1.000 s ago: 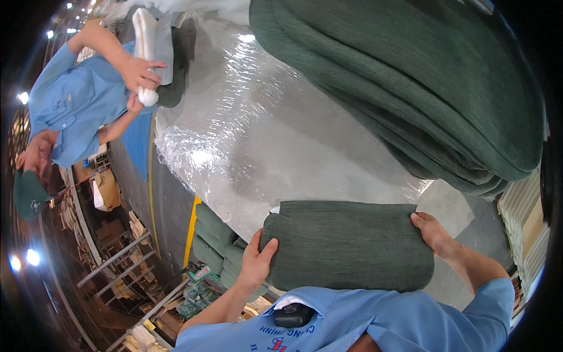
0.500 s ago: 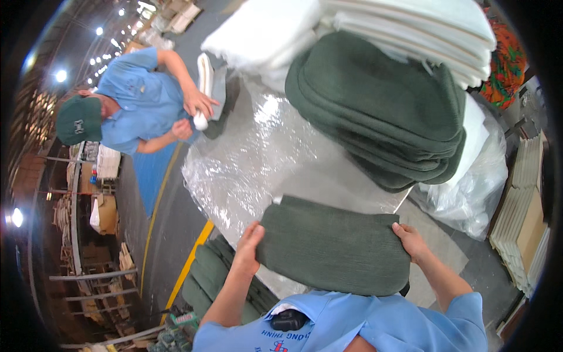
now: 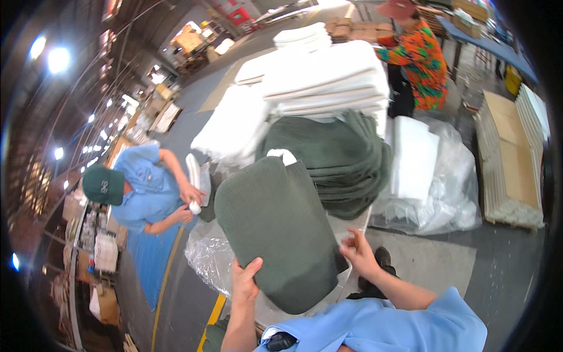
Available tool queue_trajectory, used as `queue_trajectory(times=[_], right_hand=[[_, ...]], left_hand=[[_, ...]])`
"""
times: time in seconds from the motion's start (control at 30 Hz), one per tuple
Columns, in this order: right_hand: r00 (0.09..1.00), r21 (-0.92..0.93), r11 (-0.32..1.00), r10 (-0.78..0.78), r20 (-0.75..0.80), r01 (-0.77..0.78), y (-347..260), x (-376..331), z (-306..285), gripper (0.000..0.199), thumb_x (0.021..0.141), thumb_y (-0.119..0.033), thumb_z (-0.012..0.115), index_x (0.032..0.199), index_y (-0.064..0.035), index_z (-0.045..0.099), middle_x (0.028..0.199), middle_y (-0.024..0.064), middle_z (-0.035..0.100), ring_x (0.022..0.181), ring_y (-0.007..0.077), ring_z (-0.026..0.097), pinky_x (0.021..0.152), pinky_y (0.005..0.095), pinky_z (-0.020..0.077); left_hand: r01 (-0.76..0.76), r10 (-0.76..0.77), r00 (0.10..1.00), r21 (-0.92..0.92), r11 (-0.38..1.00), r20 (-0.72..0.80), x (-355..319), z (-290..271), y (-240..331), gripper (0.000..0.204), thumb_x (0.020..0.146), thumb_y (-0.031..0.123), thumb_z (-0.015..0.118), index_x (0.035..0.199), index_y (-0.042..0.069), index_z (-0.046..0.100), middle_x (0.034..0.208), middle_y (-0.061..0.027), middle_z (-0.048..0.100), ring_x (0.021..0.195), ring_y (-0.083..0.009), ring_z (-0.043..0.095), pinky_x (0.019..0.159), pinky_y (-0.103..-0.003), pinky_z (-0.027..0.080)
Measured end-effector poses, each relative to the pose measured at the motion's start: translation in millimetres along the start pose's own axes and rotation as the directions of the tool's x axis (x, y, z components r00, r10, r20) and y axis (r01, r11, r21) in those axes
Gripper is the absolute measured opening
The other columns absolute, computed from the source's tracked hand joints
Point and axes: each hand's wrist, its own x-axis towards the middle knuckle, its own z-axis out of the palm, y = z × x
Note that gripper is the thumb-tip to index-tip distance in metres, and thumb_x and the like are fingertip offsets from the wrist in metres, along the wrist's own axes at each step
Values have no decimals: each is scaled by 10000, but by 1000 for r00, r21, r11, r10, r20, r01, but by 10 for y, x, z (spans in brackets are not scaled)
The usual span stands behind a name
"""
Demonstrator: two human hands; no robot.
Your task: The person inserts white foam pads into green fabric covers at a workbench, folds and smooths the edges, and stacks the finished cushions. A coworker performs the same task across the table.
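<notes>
1. Head view, from above: my left hand [image 3: 245, 281] grips a dark green, rounded fabric piece [image 3: 275, 232] by its lower left edge, thumb on the near face, the other fingers hidden behind it.
2. Head view, just right of it: my right hand [image 3: 359, 252] is open and loosely curled, fingertips beside the piece's lower right edge; I cannot tell whether they touch.
3. Head view, centre: the green piece is tilted in front of me, its top leaning left, above a table covered in clear plastic [image 3: 206, 258]. White material [image 3: 282, 155] shows at its top edge.
4. Head view, beyond: it partly hides a pile of similar green pieces [image 3: 352, 164]; white padded slabs [image 3: 328, 79] are stacked farther back.
5. Head view, left: a co-worker in a blue shirt [image 3: 141, 170] handles a narrow white piece [image 3: 192, 169].
</notes>
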Motion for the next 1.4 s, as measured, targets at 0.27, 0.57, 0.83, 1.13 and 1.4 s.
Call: queue_trajectory(times=[0.27,0.57,0.83,1.13,1.4], right_hand=[[985,220,974,-14,-174,53,-579,343,102,349,921,-205,836,1083,-50,569,912,1,591,844,104,548,772,289,493],[872,531,732,490,25,-427,345,-524,23,205,951,-94,774,1121,5,715,968,43,730,846,111,621,754,295,511],[848,409,787,527,-57,-462,587,-712,-132,236,949,-25,672,1178,7,720,1032,51,752,887,152,695,773,339,576],[867,784,568,493,-78,-252,724,-717,-4,226,1074,-117,601,1262,-25,685,1146,36,727,966,139,646,860,333,534],[768,755,593,610,-193,-281,957,-729,-90,287,1111,-235,541,1209,-7,683,1062,59,736,968,147,649,880,347,524]], left_hand=[[100,-191,967,441,892,167,-352,150,216,597,853,42,819,1386,-45,564,1241,-130,702,1095,-232,687,962,-365,554],[29,-365,910,850,526,195,-701,151,-397,531,898,91,802,1349,-42,555,1167,-180,704,1077,-232,676,957,-368,538],[31,-570,751,845,535,333,-160,382,-683,556,1004,208,706,1476,-14,513,1359,-134,637,1131,-251,658,1031,-389,506],[-321,-789,297,834,449,539,949,2631,-1804,275,1067,258,589,1063,26,737,995,-41,746,914,-120,669,817,-291,524],[-761,-884,300,649,6,360,902,2554,-2546,319,1026,298,591,1026,0,704,1006,-244,733,1025,-430,694,899,-506,523]])
